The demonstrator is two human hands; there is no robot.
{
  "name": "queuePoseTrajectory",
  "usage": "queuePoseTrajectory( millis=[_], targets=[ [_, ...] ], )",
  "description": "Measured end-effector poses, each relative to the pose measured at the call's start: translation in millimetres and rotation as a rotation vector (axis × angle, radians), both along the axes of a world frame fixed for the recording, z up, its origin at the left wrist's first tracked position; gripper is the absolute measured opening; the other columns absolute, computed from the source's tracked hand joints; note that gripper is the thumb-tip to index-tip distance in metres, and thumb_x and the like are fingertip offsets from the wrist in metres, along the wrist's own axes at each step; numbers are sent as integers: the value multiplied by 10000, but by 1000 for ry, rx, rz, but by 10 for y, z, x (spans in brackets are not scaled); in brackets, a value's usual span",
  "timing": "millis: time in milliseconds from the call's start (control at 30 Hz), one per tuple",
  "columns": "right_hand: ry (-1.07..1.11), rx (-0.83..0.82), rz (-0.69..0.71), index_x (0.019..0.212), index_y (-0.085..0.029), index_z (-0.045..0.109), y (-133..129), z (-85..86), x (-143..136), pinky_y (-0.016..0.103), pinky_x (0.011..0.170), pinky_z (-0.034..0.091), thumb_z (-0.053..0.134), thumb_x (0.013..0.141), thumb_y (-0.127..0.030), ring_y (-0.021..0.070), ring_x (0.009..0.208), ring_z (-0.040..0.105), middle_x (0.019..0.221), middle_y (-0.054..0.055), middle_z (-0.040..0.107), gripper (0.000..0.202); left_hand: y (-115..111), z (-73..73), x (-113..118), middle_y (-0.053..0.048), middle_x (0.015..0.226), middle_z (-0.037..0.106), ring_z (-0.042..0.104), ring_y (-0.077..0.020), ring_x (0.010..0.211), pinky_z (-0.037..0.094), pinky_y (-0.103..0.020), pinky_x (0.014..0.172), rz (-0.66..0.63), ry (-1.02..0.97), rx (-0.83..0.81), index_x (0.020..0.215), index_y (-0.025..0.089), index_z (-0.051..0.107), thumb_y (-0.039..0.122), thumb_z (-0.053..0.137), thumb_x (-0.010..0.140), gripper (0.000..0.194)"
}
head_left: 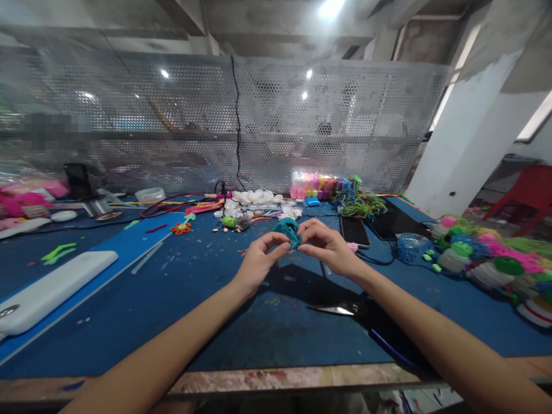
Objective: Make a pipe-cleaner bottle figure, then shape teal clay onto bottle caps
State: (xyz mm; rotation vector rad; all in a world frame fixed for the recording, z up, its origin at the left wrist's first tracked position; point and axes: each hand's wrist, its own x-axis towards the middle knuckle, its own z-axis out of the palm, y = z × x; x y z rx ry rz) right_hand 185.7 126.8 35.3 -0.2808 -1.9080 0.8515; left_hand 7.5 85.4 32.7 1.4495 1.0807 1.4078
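Observation:
Between my two hands, raised over the middle of the blue table [241,339], is a small teal piece [290,230] that looks soft and crumpled; its exact kind cannot be made out. My left hand [263,256] pinches its left side between thumb and forefinger. From the right, my right hand [325,247] grips the other side with its fingertips, which hide part of it. Below my right hand, scissors [336,309] with dark blue handles lie on the table, partly covered by my right forearm.
At the left, a white elongated device [60,293] rests on a blue board [142,238] near an orange flower shape [180,228]. White discs [254,201], colourful packs [321,187], green strands [360,206] and a phone [354,231] lie farther back. Several yarn-topped bottles [491,271] line the right.

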Motion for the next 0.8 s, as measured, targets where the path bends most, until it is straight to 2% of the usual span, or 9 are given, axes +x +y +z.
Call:
queuePoseTrajectory(
  millis=[267, 467, 667, 800],
  targets=[
    [12, -8, -8, 778, -211, 593, 22, -34, -17, 309, 824, 427, 652, 815, -255, 161, 888, 546, 884, 33, 566, 83, 8, 15, 3, 50, 660, 523, 441, -85, 588, 323, -202, 533, -149, -126, -131, 769, 178, 559, 443, 811, 545, 428],
    [-31, -46, -67, 764, -204, 570, 27, -49, -24, 286, 719, 420, 639, 814, -353, 155, 786, 532, 823, 24, 566, 172, 27, 23, 12, 71, 615, 491, 418, -63, 557, 335, -189, 541, -198, -159, -190, 730, 175, 499, 393, 837, 514, 456],
    [-180, -43, -242, 731, -190, 541, 28, -16, -7, 249, 595, 334, 609, 826, -330, 112, 627, 433, 723, -17, 521, 182, 40, 77, -37, 71, 642, 543, 457, -63, 583, 350, -200, 602, -165, -104, -100, 716, 192, 414, 273, 797, 579, 415],
    [-223, -1, -293, 706, -185, 528, 26, -14, -10, 250, 605, 312, 618, 818, -288, 118, 651, 426, 715, -20, 495, 176, 49, 126, -99, 74, 656, 545, 464, -77, 603, 361, -221, 622, -161, 75, 4, 722, 214, 338, 235, 724, 663, 391]
  ],
)
